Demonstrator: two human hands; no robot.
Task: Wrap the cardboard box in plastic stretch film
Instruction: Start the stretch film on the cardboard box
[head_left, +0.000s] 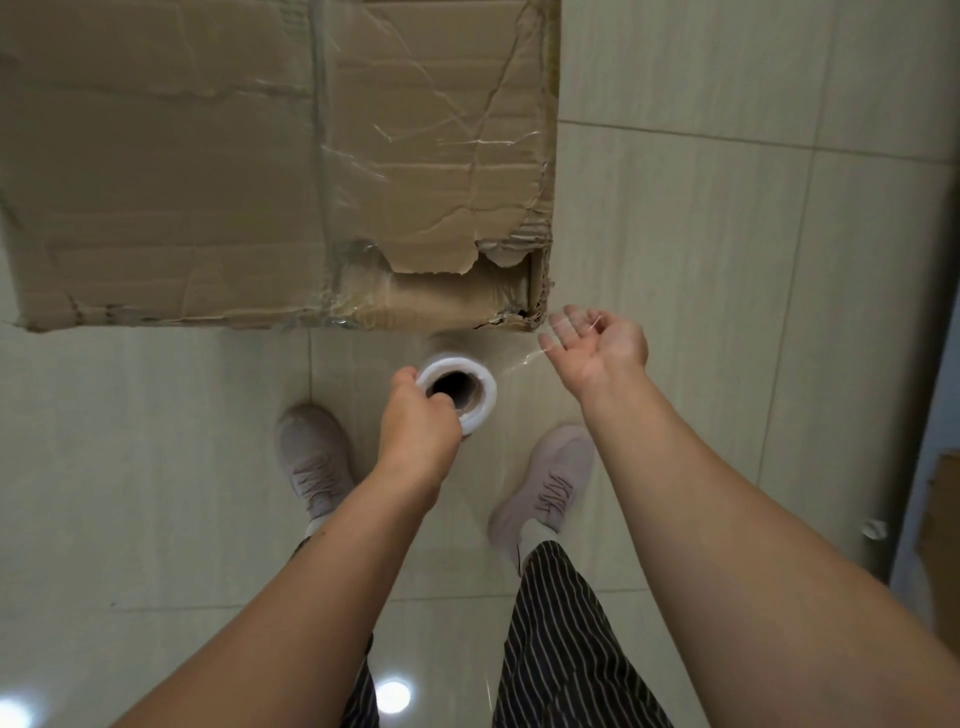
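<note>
Box (208, 156): brown corrugated cardboard, creased and dented. It sits on the floor at 11 o'clock of the view and runs out of frame at top and left. Its near edge runs 9 to 3 o'clock, and a taped seam runs 12 to 6 o'clock. The near right corner is torn and ragged, with fluting exposed. Clear wrinkled film glints over the right half.
Roll (487, 397): white stretch film wound on a brown tube core, cylindrical, at centre view just off the box's near edge. Its long axis is near upright and the open end faces the camera.
Film (519, 364): thin clear web drawn from the roll toward 2 o'clock, to the right grip.
Left grip (418, 421): bare hand clamped on the roll's rim at its 8 o'clock side, one digit hooked into the core.
Right grip (597, 345): bare hand, palm up, fingers apart and loosely bent, near the torn corner. A strand of film lies across it.
Floor (727, 260): pale glossy tiles with thin grout lines.
Shoes (314, 457): pair, dusty-pink knit, laced, toes toward the box.
Trousers (561, 649): dark with thin white stripes.
</note>
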